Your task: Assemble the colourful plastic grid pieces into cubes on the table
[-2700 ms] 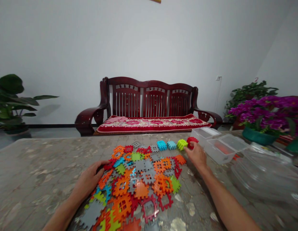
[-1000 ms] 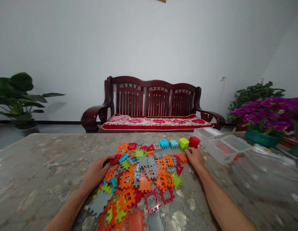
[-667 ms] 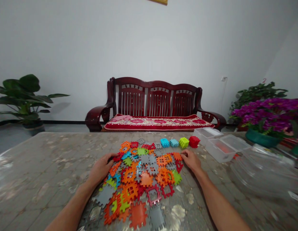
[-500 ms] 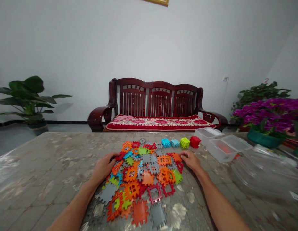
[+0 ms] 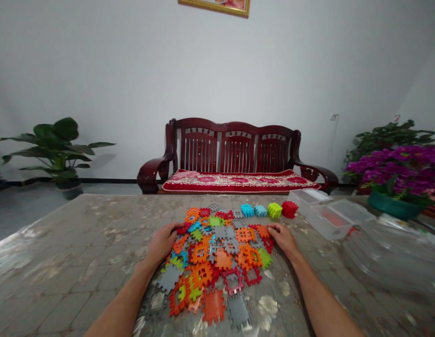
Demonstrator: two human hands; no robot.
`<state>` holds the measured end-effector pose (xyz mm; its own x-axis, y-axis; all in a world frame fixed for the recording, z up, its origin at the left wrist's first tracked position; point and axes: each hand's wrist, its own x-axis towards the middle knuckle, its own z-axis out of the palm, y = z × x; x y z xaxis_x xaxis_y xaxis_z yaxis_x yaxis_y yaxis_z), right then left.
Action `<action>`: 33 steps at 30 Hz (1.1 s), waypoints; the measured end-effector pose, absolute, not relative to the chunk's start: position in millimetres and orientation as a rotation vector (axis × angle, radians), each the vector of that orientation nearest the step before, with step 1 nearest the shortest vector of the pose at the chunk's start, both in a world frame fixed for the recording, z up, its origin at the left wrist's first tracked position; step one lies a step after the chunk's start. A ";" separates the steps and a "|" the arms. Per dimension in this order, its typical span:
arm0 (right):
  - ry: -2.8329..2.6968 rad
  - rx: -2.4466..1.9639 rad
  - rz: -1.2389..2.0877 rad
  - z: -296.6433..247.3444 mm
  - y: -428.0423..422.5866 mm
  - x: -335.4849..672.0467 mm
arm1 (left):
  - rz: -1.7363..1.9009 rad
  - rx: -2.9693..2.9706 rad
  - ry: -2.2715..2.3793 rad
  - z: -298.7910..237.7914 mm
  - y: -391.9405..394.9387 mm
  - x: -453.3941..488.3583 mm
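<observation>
A heap of flat interlocking plastic tiles (image 5: 217, 255) in orange, red, grey, green and blue lies on the marble-patterned table (image 5: 80, 248). My left hand (image 5: 163, 242) rests open on the heap's left edge, fingers on a red tile. My right hand (image 5: 283, 238) lies open at the heap's right edge, fingertips touching the tiles. Behind the heap stand small built cubes in a row: two blue cubes (image 5: 253, 210), a lime green cube (image 5: 274, 210) and a red cube (image 5: 289, 209).
Clear plastic boxes (image 5: 326, 220) and lids (image 5: 389, 252) sit to the right on the table, with a pot of purple flowers (image 5: 396, 175) behind them. A dark wooden bench (image 5: 235, 159) stands beyond the table, and a leafy plant (image 5: 59, 150) at the left.
My right hand let go of the red cube beside the green one and drew back to the heap's right edge. The view has tilted up and shifted slightly.
</observation>
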<state>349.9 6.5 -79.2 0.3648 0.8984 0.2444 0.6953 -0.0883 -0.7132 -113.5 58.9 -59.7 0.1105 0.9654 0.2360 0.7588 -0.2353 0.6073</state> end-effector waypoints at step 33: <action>-1.354 -1.791 0.368 -78.9 -2.4 346.6 | 0.831 2.083 1.599 -47.0 48.7 -107.6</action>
<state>346.6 -2.4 -78.9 0.3736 0.8950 0.2436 0.6482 -0.0640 -0.7588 -107.6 48.7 -47.0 0.1756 0.9595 0.2202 0.7312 -0.2769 0.6234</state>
